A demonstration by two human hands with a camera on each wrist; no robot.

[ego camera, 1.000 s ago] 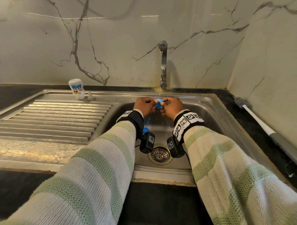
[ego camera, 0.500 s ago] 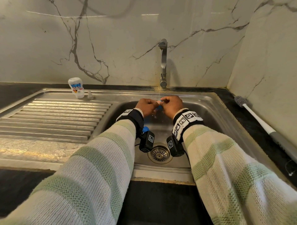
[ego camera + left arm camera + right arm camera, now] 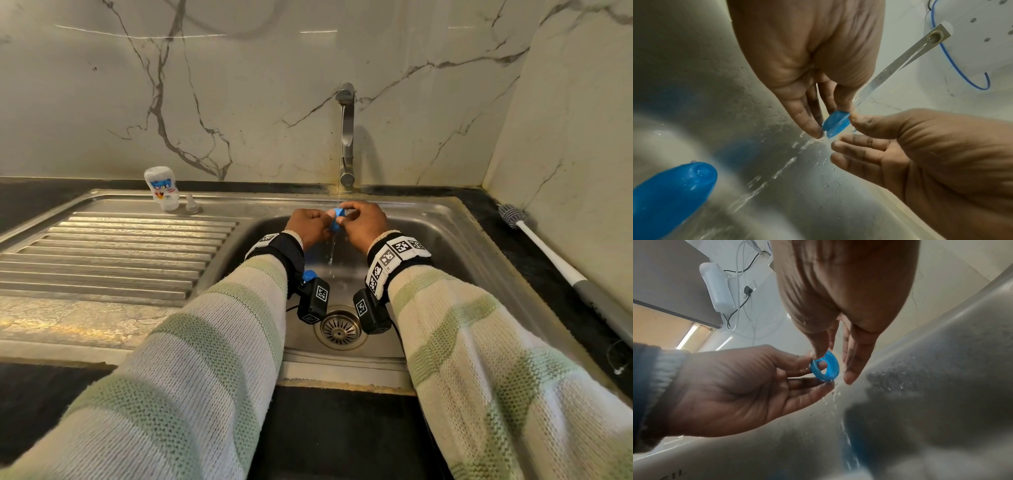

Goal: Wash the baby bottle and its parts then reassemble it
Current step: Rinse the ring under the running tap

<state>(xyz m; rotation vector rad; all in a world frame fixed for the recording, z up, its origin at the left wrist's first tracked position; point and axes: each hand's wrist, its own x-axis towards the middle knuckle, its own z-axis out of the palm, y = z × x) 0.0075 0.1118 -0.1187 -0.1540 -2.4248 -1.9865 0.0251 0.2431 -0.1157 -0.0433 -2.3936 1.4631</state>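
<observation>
A blue screw ring [image 3: 337,219] of the baby bottle is under the thin water stream from the tap [image 3: 346,137], over the sink basin [image 3: 445,246]. My left hand [image 3: 320,219] and right hand [image 3: 346,214] both pinch it by the rim. In the right wrist view a left finger pokes through the hole of the ring [image 3: 825,368], and the right thumb presses on its top edge. The left wrist view shows the ring [image 3: 835,124] edge-on, with water running off it. The white bottle body [image 3: 161,188] stands upside down on the drainboard, the clear nipple [image 3: 192,205] beside it.
A bottle brush [image 3: 534,240] with a white and grey handle lies on the dark counter right of the sink. The ribbed drainboard [image 3: 102,253] stretches to the left. The drain strainer [image 3: 339,329] is below my wrists. Marble walls close off the back and right.
Both hands stay under the tap and keep hold of the ring. The ring has been turned between the fingers, so more of its blue rim shows than half a second ago.
</observation>
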